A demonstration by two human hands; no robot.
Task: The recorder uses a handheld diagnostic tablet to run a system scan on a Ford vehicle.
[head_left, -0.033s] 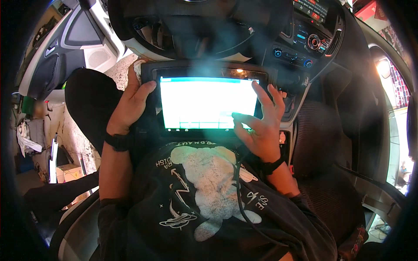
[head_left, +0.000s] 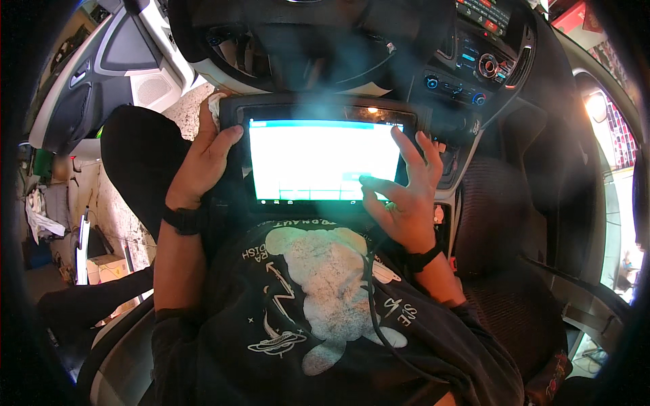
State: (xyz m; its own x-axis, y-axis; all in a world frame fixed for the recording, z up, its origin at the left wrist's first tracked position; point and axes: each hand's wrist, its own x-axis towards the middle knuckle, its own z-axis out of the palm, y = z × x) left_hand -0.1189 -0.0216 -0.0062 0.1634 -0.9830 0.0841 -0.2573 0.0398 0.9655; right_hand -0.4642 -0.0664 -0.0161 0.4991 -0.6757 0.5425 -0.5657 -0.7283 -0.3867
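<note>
Little has visibly moved — the left hand (head_left: 206, 157) clamped on a glowing tablet (head_left: 321, 150); the right hand (head_left: 412, 196) splayed at its screen (head_left: 315, 162).

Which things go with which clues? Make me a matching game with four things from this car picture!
Things:
1. Left hand
2. Right hand
3. Black cable
4. Car door

Clues:
A. Runs down over the front of the T-shirt
B. Stands open at the left of the picture
C. Spread over the right part of the bright screen
D. Holds the left edge of the tablet

Right pairs: 1-D, 2-C, 3-A, 4-B
</note>
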